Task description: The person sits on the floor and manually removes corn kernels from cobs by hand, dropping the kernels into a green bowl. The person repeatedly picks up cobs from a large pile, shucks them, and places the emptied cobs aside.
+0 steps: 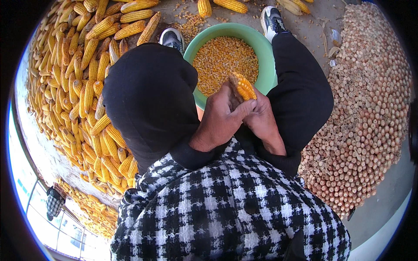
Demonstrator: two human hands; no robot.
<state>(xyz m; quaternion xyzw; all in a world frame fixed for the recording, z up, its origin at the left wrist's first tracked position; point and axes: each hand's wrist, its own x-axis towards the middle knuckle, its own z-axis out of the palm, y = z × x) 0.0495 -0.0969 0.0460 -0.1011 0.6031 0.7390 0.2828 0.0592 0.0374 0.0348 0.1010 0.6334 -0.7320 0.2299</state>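
Note:
Both of my hands meet over the near right rim of a green plastic basin (267, 62). Between them is a partly shelled ear of corn (245, 87), with yellow kernels on its right side and a rough brown strip along its left. My left hand (217, 119) grips the brown side, its thumb crossing towards the right hand. My right hand (264, 122) closes around the lower right of the ear, its fingers mostly hidden. Whether the brown strip is a second, bare cob cannot be told. Loose corn kernels (225, 58) lie in the basin.
A big heap of whole corn ears (88, 88) rises on the left. To the right, stripped corncobs (365, 130) are stacked densely. Spilled kernels (189, 24) and a few ears (230, 6) lie on the floor beyond the basin. My shoes (272, 21) flank it.

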